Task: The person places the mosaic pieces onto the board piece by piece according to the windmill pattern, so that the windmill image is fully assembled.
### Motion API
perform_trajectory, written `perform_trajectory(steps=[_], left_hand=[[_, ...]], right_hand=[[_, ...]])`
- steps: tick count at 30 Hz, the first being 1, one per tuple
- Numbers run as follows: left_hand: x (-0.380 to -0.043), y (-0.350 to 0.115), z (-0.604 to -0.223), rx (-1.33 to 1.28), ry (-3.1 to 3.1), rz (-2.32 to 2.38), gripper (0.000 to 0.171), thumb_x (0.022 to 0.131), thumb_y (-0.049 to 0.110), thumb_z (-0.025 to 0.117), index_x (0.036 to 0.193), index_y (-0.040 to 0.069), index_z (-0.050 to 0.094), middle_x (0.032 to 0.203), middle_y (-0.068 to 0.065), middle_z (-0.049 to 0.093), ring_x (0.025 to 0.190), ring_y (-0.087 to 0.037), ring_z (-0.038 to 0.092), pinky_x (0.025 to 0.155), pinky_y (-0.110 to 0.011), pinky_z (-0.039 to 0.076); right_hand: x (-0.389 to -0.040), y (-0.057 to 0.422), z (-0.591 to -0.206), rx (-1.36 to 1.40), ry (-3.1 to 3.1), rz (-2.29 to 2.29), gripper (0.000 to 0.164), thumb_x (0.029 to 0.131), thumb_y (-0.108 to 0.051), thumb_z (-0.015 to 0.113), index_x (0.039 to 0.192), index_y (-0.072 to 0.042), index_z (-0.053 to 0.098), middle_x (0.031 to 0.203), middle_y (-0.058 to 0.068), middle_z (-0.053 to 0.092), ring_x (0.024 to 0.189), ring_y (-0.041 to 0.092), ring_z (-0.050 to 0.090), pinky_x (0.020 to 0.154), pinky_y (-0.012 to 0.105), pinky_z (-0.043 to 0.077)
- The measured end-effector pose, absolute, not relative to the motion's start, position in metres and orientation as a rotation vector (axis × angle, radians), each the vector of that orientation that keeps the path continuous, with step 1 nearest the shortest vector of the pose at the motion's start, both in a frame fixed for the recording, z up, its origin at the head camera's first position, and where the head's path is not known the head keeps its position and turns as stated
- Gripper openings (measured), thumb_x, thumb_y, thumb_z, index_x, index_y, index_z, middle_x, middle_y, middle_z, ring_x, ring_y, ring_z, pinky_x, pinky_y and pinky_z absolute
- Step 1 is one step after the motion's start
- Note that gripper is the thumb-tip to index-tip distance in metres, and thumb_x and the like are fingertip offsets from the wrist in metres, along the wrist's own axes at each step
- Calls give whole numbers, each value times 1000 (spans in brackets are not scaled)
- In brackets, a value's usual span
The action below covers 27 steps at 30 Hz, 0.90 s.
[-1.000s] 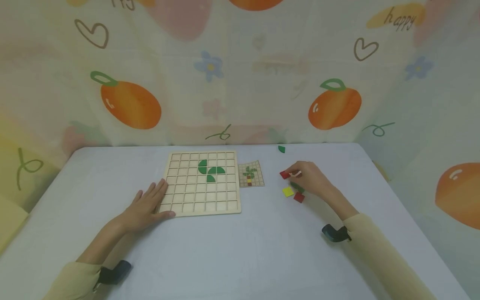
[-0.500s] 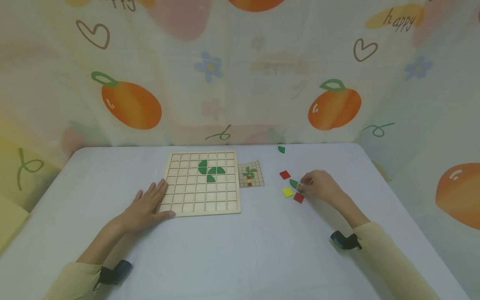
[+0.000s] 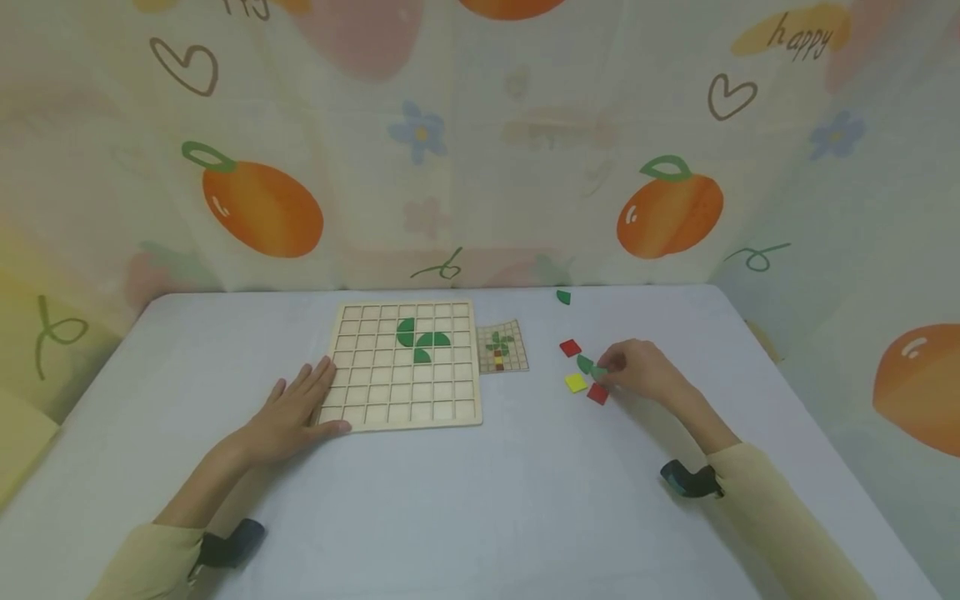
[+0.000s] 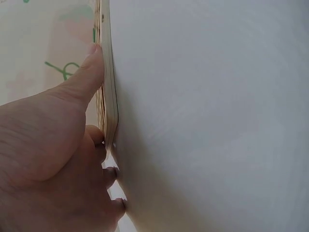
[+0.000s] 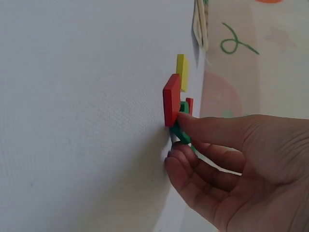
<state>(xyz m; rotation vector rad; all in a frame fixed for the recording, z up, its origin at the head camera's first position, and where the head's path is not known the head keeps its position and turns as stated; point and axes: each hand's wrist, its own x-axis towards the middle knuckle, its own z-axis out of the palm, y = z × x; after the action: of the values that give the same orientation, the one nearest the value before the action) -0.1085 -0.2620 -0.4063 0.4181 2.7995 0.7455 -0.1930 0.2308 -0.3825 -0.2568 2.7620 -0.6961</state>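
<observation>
Right hand: grip nearly closed, thumb and curled fingertips pinching a green quarter-round piece, which was tilted, just above the near red square in the head view. A second green piece lay just beside it, with the yellow square and the far red square near. One more green piece lay apart, toward the table's far edge.

Left hand: grip slack, fingers straight along the left edge of the grid board, thumb at its near corner; nothing grasped. The board held five green pieces. The pattern card stood just beside its right edge.

Judged step: picking up the next green piece to copy the card's pinwheel. Next move probably called for lifting it clear without nudging its neighbours, then turning its curve to match the card before seating it in a cell.
</observation>
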Motion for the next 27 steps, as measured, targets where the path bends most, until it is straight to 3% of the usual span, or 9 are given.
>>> perform_trajectory(steps=[15, 27], left_hand=[[-109, -262, -405, 420, 2793, 742, 97, 91, 49, 64, 154, -5, 13, 161, -24, 8, 146, -49, 3, 112, -68, -1], [-109, -264, -411, 433, 2816, 771, 97, 90, 47, 65, 154, -5, 14, 161, -24, 9, 146, -48, 3, 111, -68, -3]], right_hand=[[-195, 227, -378, -380, 2779, -841, 19, 87, -1, 70, 106, -2, 71, 96, 11, 66, 93, 29, 60, 74, 34, 56], [-206, 204, -365, -608, 2840, -914, 17, 87, 1, 71, 103, -1, 73, 97, 9, 72, 89, 26, 65, 82, 41, 56]])
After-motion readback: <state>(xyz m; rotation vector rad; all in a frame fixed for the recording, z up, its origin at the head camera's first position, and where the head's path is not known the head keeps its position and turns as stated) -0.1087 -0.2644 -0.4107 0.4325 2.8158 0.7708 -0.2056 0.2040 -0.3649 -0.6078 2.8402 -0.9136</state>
